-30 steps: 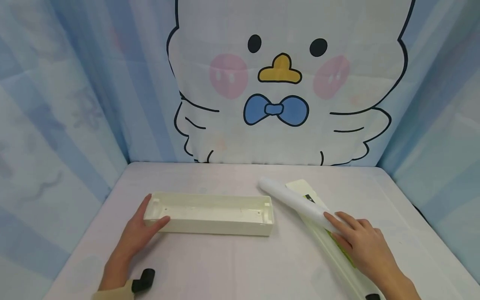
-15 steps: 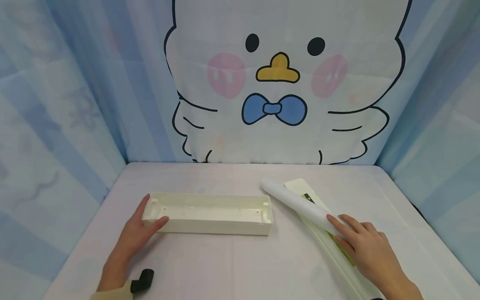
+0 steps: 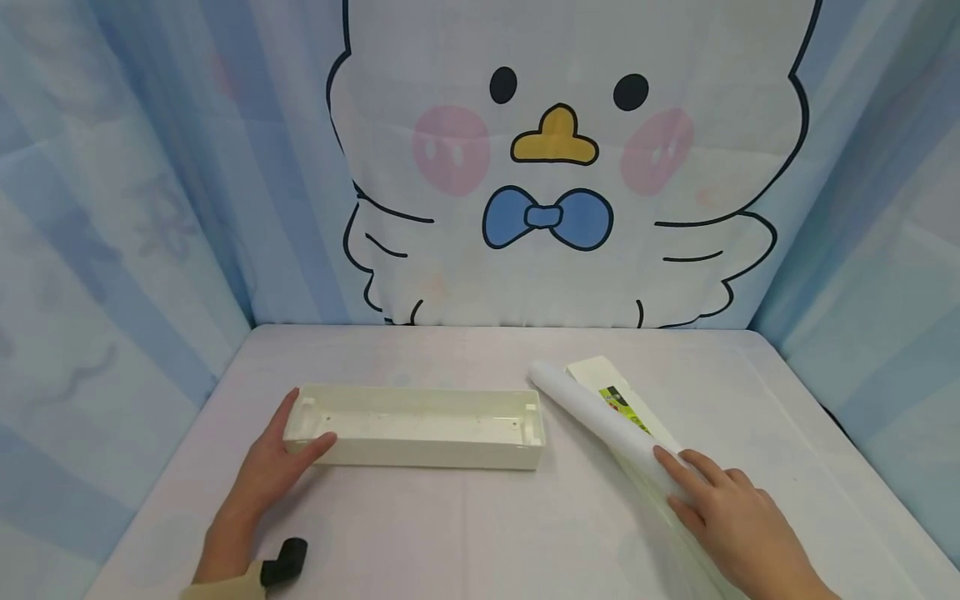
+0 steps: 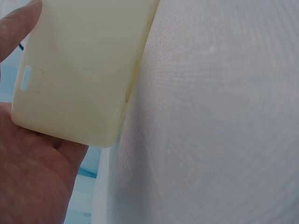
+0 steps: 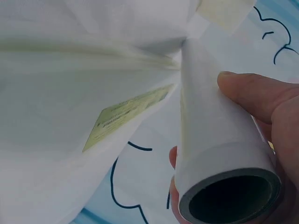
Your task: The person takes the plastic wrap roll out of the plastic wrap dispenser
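Note:
A long, open-topped cream plastic box [image 3: 427, 454] sits left of centre on the table. My left hand [image 3: 270, 467] grips its left end, thumb along the front wall and fingers at the far corner. My right hand [image 3: 738, 517] holds a white roll of plastic wrap [image 3: 592, 408]; in the right wrist view its round end shows a dark hollow core [image 5: 229, 198], with my thumb across the top. Behind the roll lies a long cream piece [image 3: 600, 372] with a green-and-yellow label [image 3: 624, 408]. The roll and my right hand partly hide it.
A pale cloth covers the table [image 3: 450, 533]. Around it hang blue-and-white curtains [image 3: 127, 250], with a cartoon bird printed on the back cloth [image 3: 562, 275]. A black fitting [image 3: 285, 561] sticks out from the left wrist.
My right hand and the roll have moved slightly right and nearer to me, uncovering more of the label at the top of the cream piece. The left hand and box stay nearly in place.

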The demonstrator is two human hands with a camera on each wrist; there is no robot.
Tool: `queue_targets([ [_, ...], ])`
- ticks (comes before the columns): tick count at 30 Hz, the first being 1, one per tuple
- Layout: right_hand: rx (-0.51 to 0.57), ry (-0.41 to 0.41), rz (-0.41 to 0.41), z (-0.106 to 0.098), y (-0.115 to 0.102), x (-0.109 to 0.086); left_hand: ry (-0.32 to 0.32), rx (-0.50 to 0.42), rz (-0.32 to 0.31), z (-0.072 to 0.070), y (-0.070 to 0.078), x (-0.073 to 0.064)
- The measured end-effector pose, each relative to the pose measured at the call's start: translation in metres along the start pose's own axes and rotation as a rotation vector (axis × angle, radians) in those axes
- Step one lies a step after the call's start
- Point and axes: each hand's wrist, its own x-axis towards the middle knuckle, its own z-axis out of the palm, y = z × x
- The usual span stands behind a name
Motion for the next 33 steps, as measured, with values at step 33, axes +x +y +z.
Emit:
queue_targets([
  [33, 0.078, -0.179, 0.079, 0.046, -0.048, -0.018, -0.001, 0.010, -0.011, 0.000, -0.001, 0.002],
])
